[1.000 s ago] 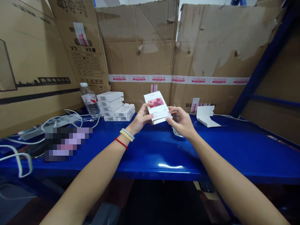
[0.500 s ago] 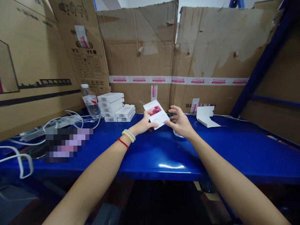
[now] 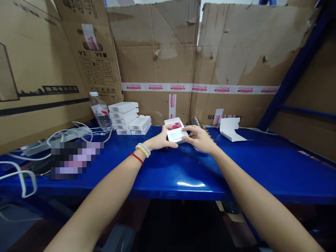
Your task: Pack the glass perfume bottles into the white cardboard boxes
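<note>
A small white cardboard box [image 3: 175,132] with a reddish-pink picture on its top is held between my two hands above the blue table. My left hand [image 3: 163,138] grips its left side, with the thumb along the near edge. On the right edge, my right hand [image 3: 197,138] closes its thumb and fingers on the box. Partly hidden behind my right hand lies a shiny object [image 3: 194,122] with dark and gold parts; I cannot make out its kind.
Stacked white boxes [image 3: 123,117] stand at the back left beside a water bottle [image 3: 99,111]. White cables [image 3: 65,134] run across the left side. A folded white card [image 3: 231,129] sits at the right. Large cardboard sheets [image 3: 157,63] wall off the back of the blue table [image 3: 162,175].
The white box has turned more level and its near edge now shows. My right hand has moved left, its fingers closing onto the box, and uncovers more of the shiny object behind.
</note>
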A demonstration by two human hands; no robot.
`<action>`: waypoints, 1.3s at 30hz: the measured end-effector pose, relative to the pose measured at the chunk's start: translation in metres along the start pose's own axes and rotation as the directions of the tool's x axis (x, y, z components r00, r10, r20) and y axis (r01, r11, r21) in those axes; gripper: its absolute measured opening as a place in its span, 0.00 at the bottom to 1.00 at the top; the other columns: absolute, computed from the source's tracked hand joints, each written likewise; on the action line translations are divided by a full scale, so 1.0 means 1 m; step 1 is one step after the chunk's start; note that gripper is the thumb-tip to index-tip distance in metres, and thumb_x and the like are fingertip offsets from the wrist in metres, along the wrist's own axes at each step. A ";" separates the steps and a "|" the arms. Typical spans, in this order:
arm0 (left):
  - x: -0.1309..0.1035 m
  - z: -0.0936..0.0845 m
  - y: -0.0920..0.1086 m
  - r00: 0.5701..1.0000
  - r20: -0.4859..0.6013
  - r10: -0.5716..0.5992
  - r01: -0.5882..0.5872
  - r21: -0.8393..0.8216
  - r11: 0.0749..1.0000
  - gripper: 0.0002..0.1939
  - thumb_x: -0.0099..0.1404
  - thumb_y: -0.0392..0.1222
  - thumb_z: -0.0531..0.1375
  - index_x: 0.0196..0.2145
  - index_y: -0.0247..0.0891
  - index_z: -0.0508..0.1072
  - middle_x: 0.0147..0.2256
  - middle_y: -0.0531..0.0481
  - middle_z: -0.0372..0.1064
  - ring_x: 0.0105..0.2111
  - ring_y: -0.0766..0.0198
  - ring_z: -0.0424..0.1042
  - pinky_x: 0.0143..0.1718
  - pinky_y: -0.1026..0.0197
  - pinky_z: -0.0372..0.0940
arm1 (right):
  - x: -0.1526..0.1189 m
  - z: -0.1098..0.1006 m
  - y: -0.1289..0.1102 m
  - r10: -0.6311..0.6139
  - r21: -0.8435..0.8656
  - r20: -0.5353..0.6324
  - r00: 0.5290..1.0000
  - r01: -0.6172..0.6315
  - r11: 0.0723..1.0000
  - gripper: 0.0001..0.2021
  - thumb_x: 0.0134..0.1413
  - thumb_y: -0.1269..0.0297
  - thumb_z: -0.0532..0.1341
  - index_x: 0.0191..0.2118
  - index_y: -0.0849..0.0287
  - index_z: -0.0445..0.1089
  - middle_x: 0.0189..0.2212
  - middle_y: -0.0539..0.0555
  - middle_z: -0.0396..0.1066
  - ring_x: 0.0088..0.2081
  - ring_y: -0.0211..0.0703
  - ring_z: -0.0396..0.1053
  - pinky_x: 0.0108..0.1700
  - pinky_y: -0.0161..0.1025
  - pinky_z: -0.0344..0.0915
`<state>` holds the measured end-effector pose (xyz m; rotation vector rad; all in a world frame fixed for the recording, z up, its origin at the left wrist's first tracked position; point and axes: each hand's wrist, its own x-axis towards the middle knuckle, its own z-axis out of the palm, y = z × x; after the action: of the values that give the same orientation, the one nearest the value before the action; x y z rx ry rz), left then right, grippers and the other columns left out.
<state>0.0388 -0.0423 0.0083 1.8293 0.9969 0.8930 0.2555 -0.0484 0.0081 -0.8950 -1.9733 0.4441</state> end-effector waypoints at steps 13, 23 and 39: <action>-0.002 -0.004 0.003 0.996 0.045 0.074 -0.062 -0.225 0.972 0.37 0.49 0.45 0.69 0.50 0.44 0.51 0.41 0.49 0.65 0.38 0.59 0.70 0.35 0.57 0.67 | 0.000 0.000 -0.003 0.046 0.094 -0.087 0.995 -0.037 0.995 0.15 0.46 0.62 0.64 0.42 0.56 0.74 0.41 0.54 0.71 0.26 0.35 0.67 0.31 0.39 0.70; -0.001 -0.002 0.007 0.998 0.047 0.039 -0.024 -0.285 0.958 0.39 0.47 0.38 0.66 0.53 0.47 0.51 0.37 0.51 0.65 0.32 0.63 0.69 0.28 0.62 0.65 | 0.000 0.000 -0.002 -0.035 0.122 -0.089 0.995 0.045 0.992 0.17 0.47 0.59 0.64 0.44 0.57 0.74 0.45 0.57 0.68 0.27 0.35 0.67 0.32 0.40 0.70; 0.001 -0.001 0.009 0.996 -0.056 0.073 -0.086 -0.288 0.954 0.38 0.43 0.38 0.67 0.50 0.44 0.55 0.37 0.50 0.66 0.32 0.63 0.68 0.25 0.65 0.65 | -0.001 0.000 -0.003 -0.093 0.122 -0.096 0.991 0.104 0.987 0.21 0.50 0.52 0.64 0.49 0.56 0.74 0.48 0.59 0.67 0.34 0.41 0.70 0.36 0.44 0.71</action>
<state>0.0411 -0.0442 0.0167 1.6141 0.7761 1.0734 0.2545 -0.0514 0.0097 -0.7218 -1.8755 0.4591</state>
